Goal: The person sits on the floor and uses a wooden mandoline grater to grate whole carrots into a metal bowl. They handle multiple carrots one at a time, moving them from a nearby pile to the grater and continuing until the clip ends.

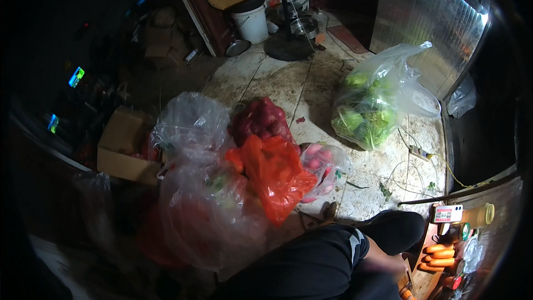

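A bare forearm, which I take for my left, comes out of a black sleeve (300, 258) with a light stripe at its cuff. My left hand (395, 265) is blurred at its end, close to the edge of a wooden board (419, 258); its fingers and any grip cannot be made out. Out of view is my right hand. Several peeled-looking carrots (440, 255) lie side by side on the board. Another orange piece (406, 293) shows at the bottom edge. Beyond my knee (410, 225), a white phone-like device (448, 213) rests beside a yellowish plastic jar (483, 215).
Across the tiled floor stand a clear bag of leafy green vegetables (366, 112), a net sack of red onions (262, 118), a red plastic bag (275, 175) and a bag of pink radishes (320, 166). Left is a cardboard box (125, 150). A power strip (419, 153) trails cable. Behind stands a fan (287, 48).
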`<state>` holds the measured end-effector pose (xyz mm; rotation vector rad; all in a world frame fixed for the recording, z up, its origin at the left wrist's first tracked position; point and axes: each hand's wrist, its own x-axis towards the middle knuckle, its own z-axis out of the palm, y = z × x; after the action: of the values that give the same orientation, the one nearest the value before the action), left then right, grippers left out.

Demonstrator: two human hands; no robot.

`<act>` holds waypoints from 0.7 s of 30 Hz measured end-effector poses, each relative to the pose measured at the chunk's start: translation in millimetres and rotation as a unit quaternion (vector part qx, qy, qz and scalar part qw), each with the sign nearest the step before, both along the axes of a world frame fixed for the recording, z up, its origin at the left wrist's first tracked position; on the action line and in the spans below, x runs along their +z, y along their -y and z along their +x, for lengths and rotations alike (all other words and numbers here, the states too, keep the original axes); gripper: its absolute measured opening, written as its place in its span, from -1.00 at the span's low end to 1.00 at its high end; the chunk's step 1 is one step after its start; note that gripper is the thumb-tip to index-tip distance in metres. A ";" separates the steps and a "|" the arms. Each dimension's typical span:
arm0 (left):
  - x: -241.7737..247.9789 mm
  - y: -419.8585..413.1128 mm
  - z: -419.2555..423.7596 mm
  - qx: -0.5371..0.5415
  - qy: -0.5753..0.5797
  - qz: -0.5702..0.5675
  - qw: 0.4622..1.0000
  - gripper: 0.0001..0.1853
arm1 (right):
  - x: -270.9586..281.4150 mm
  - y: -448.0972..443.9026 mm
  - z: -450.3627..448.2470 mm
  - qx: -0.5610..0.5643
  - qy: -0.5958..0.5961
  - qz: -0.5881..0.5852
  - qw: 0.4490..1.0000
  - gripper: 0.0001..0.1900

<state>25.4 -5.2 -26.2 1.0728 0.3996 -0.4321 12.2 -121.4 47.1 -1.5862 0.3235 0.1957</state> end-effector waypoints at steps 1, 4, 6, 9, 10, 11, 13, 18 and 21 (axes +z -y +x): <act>9.7 -5.8 -4.4 0.001 0.008 -0.011 1.000 -0.64 | 0.3 -2.3 0.9 0.003 0.000 0.001 1.000 -0.61; -0.6 3.5 -14.9 0.031 0.084 -0.014 0.996 -0.62 | 0.6 -8.0 0.9 0.012 -0.001 0.005 1.000 -0.61; -11.8 12.1 -22.4 0.058 0.130 -0.015 0.990 -0.61 | 0.1 -13.5 0.6 0.023 -0.003 0.005 1.000 -0.61; -21.2 22.0 -22.8 0.080 0.158 -0.009 0.984 -0.57 | -0.2 -20.0 0.4 0.033 -0.004 0.007 0.999 -0.62; -20.1 22.0 -18.4 0.071 0.143 -0.005 0.987 -0.55 | -0.6 -22.3 0.4 0.035 -0.004 0.006 0.999 -0.62; -18.3 19.2 -7.4 0.039 0.089 0.003 0.995 -0.54 | -0.7 -24.3 1.6 0.037 -0.002 0.006 0.999 -0.62; -0.6 8.1 3.1 -0.025 0.017 0.019 0.999 -0.52 | -1.7 -23.5 3.7 0.034 -0.002 0.004 0.999 -0.62; 12.6 0.3 -3.2 -0.056 0.044 0.035 0.997 -0.53 | -2.2 -29.9 5.2 0.044 -0.005 0.004 0.999 -0.63; 24.5 -9.2 -2.4 -0.085 0.036 0.028 0.995 -0.55 | -1.8 -31.8 7.8 0.046 -0.007 0.001 0.999 -0.64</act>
<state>22.9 4.0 -1.7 1.1785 0.2593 -0.5346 19.9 -89.6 45.3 -1.5991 0.2615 0.2776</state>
